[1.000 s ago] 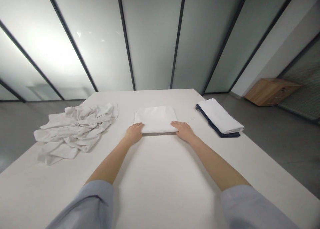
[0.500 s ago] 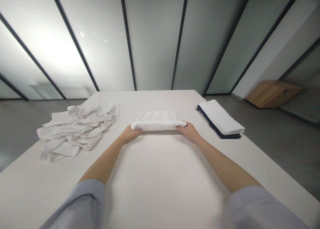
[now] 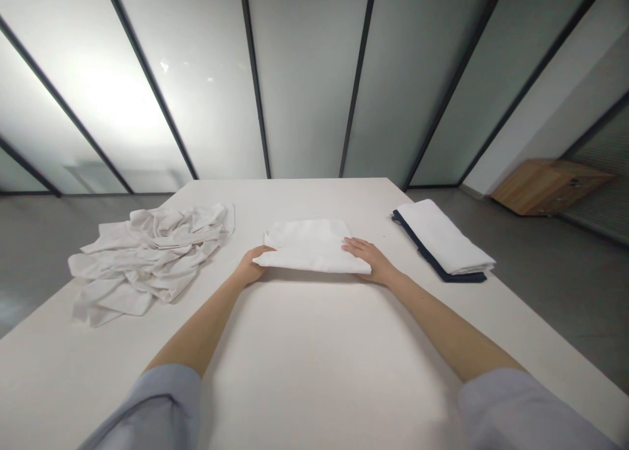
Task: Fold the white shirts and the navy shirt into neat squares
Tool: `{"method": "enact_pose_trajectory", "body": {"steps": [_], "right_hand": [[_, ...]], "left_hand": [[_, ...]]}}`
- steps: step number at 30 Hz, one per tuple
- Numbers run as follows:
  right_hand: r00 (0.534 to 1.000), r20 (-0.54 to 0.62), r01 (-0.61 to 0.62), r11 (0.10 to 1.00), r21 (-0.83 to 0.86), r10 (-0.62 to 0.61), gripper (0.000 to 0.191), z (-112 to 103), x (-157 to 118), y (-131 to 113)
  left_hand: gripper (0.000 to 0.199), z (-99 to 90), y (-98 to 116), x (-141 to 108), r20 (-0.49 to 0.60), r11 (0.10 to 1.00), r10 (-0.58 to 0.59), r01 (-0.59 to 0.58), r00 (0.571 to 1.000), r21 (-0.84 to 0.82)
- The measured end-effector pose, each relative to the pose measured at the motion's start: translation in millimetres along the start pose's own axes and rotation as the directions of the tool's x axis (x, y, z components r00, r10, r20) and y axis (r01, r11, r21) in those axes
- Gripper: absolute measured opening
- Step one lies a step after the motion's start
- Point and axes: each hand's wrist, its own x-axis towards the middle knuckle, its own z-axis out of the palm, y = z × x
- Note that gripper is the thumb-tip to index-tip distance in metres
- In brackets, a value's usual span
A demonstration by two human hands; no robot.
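A folded white cloth (image 3: 312, 247) lies at the middle of the table, its near edge slightly raised. At its left end, my left hand (image 3: 253, 265) grips the near corner, with part of the fingers hidden under the fabric. My right hand (image 3: 371, 260) holds the right end, fingers on top of the cloth and the rest at or below its edge.
On the left of the white table (image 3: 314, 371) lies a crumpled heap of white cloth (image 3: 162, 253). Folded white cloth (image 3: 442, 237) rests on a dark blue one (image 3: 417, 243) at the right. A wooden cabinet (image 3: 545, 185) stands on the floor beyond.
The cloth's near edge has come toward me and opened out flatter. The fingers of my right hand have moved onto the top of the cloth, and my left hand has shifted slightly.
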Motion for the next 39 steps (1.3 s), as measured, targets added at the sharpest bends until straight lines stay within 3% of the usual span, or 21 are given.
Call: {"method": "enact_pose_trajectory", "body": {"steps": [6,10,12,14,17,25,29,33,39], "right_hand": [[1.0,-0.019,-0.003,0.985,0.174,0.007,0.06,9,-6,3],[0.998,-0.056,-0.022,0.962,0.272,0.039,0.047,3,-5,-5],[0.992,-0.037,-0.102,0.937,0.334,0.121,0.038,0,-2,-11],[0.962,0.007,-0.255,0.889,0.379,0.273,0.033,-3,3,-18],[0.875,0.048,-0.457,0.792,0.405,0.481,0.035,-6,8,-27],[0.781,0.034,-0.549,0.66,0.513,0.623,0.05,-6,15,-32],[0.757,0.008,-0.579,0.667,0.469,0.653,0.049,-1,21,-32],[0.748,-0.027,-0.619,0.711,0.333,0.663,0.048,3,23,-32],[0.724,-0.016,-0.689,0.724,0.04,0.689,0.046,7,23,-31]], "left_hand": [[0.033,-2.3,3,-5,0.054,0.991,0.132,-0.132,0.99,0.009],[0.036,-2.1,4,-6,0.066,0.998,0.054,-0.053,0.996,-0.022],[0.036,0.5,6,-5,0.043,0.997,-0.015,0.018,0.999,-0.075],[0.039,3.3,9,-5,-0.006,0.988,-0.088,0.086,0.996,-0.131],[0.046,4.4,15,-4,-0.083,0.971,-0.194,0.179,0.978,-0.157],[0.052,-0.4,30,-1,-0.075,0.91,-0.387,0.367,0.919,-0.192],[0.055,3.4,31,3,-0.139,0.915,-0.398,0.383,0.907,-0.124],[0.054,6.5,32,5,-0.197,0.902,-0.401,0.423,0.895,0.085],[0.044,3.6,44,4,-0.209,0.786,-0.48,0.523,0.852,0.329]]}}
